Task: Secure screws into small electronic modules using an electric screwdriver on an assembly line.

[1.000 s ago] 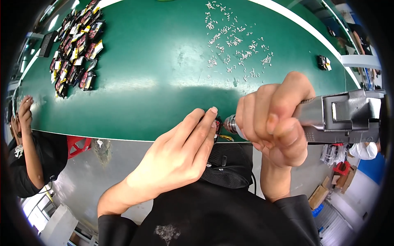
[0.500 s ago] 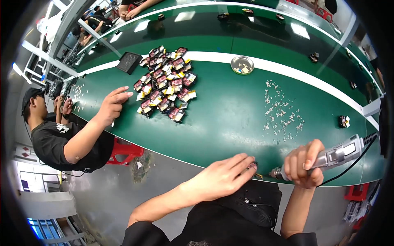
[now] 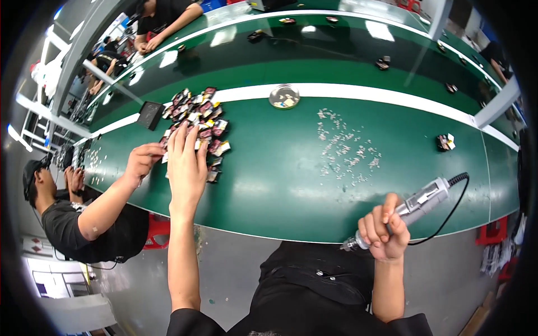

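Note:
My left hand (image 3: pixel 186 162) is stretched out to the left over the green table, fingers spread, its fingertips at the near edge of a pile of small dark-red and black parts (image 3: pixel 197 120). It holds nothing. My right hand (image 3: pixel 384 229) is closed around a grey electric screwdriver (image 3: pixel 414 204) at the table's near edge, tip pointing down-left, black cable (image 3: pixel 451 210) trailing right. A co-worker's hand (image 3: pixel 143 159) reaches into the same pile from the left.
Small silver screws (image 3: pixel 347 148) lie scattered on the green table (image 3: pixel 280 179). A round metal dish (image 3: pixel 284 96) sits on the white stripe. A black flat box (image 3: pixel 150 115) lies left of the pile; a small part (image 3: pixel 444 143) at right. Other people work farther off.
My left hand left the screwdriver tip and reached far left to the pile of parts. The view swung up and out. The co-worker's hand stays at the pile.

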Demonstrator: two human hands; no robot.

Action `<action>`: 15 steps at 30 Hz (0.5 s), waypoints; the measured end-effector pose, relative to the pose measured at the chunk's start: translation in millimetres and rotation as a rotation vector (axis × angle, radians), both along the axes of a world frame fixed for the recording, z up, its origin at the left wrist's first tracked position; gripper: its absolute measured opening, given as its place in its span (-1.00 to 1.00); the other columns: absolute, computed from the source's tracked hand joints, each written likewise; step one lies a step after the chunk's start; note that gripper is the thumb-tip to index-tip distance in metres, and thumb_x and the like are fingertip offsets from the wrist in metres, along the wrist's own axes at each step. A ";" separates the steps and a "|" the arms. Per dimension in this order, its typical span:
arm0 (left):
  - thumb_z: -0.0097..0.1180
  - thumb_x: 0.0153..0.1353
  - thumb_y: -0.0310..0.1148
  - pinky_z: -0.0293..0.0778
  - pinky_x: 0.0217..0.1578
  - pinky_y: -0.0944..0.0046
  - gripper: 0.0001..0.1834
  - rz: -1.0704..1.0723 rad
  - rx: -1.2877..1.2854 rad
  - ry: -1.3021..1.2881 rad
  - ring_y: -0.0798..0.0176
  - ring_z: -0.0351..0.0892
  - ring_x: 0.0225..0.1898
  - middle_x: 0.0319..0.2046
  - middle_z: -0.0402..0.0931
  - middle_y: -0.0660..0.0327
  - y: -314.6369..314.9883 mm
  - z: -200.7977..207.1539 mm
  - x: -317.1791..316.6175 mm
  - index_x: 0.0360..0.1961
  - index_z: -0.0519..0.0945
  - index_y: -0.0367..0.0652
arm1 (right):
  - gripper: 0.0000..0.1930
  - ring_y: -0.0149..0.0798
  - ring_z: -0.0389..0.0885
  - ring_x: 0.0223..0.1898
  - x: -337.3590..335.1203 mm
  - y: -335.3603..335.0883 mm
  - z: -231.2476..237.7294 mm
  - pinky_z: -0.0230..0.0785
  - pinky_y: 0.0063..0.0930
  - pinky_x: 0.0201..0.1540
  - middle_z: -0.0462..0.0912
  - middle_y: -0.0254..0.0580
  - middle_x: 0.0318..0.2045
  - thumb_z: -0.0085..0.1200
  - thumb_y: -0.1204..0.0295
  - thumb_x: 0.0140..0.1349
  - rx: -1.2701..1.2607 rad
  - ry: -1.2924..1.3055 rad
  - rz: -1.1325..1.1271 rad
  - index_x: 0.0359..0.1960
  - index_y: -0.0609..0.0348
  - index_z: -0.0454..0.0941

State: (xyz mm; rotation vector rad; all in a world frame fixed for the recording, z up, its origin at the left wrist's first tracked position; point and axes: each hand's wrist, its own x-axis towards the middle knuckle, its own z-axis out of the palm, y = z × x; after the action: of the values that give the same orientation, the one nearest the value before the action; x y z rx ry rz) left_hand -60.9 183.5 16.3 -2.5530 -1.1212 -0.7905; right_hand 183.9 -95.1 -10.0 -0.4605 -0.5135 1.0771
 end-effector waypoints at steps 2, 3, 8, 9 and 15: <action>0.11 0.14 -0.51 0.31 0.07 0.05 -0.66 -0.129 -0.060 -0.072 -0.08 0.34 0.10 0.03 0.40 -0.03 -26.2 11.1 29.0 -0.02 0.48 -0.26 | -0.81 -0.48 0.16 -0.81 -2.7 1.6 -3.5 0.16 -0.50 -0.64 0.18 -0.44 -0.81 0.01 0.35 0.25 -0.017 0.046 0.007 -0.43 0.11 0.30; 0.14 0.08 -0.57 0.38 -0.01 0.08 -0.68 -0.234 -0.117 -0.131 -0.05 0.42 0.01 -0.05 0.43 0.01 -37.6 10.0 45.8 -0.09 0.51 -0.26 | -0.82 -0.49 0.16 -0.81 -3.0 1.6 -6.0 0.17 -0.50 -0.62 0.18 -0.45 -0.80 0.00 0.36 0.25 -0.025 0.066 0.002 -0.43 0.11 0.30; 0.20 0.03 -0.56 0.48 -0.18 0.17 -0.75 -0.496 -0.329 -0.036 0.06 0.50 -0.13 -0.16 0.48 0.14 -76.4 -9.5 112.4 -0.20 0.54 -0.25 | -0.86 -0.49 0.18 -0.79 -3.0 -0.5 -13.7 0.18 -0.49 -0.57 0.19 -0.45 -0.78 -0.04 0.37 0.27 -0.024 0.120 -0.002 -0.41 0.09 0.30; 0.20 0.02 -0.55 0.48 -0.21 0.16 -0.77 -0.514 -0.325 -0.057 0.08 0.50 -0.16 -0.20 0.48 0.16 -78.8 -12.5 122.6 -0.24 0.56 -0.24 | -0.86 -0.49 0.18 -0.78 -2.5 -0.9 -14.7 0.18 -0.49 -0.57 0.19 -0.45 -0.78 -0.04 0.37 0.27 -0.011 0.125 0.002 -0.41 0.09 0.30; 0.16 -0.04 -0.55 0.50 -0.29 0.21 -0.81 -0.548 -0.217 0.070 0.16 0.48 -0.25 -0.31 0.46 0.20 -69.3 -17.7 149.6 -0.32 0.57 -0.27 | -0.89 -0.48 0.19 -0.77 -1.2 -2.9 -17.3 0.21 -0.49 -0.54 0.19 -0.45 -0.78 -0.07 0.38 0.28 0.014 0.176 0.005 -0.37 0.07 0.29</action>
State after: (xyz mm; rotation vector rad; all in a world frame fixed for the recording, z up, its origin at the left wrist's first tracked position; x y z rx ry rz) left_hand 88.7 114.2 -1.3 -3.0960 -0.5017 -0.7092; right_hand 182.7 -98.0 -27.3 -0.3484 -0.3664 1.1072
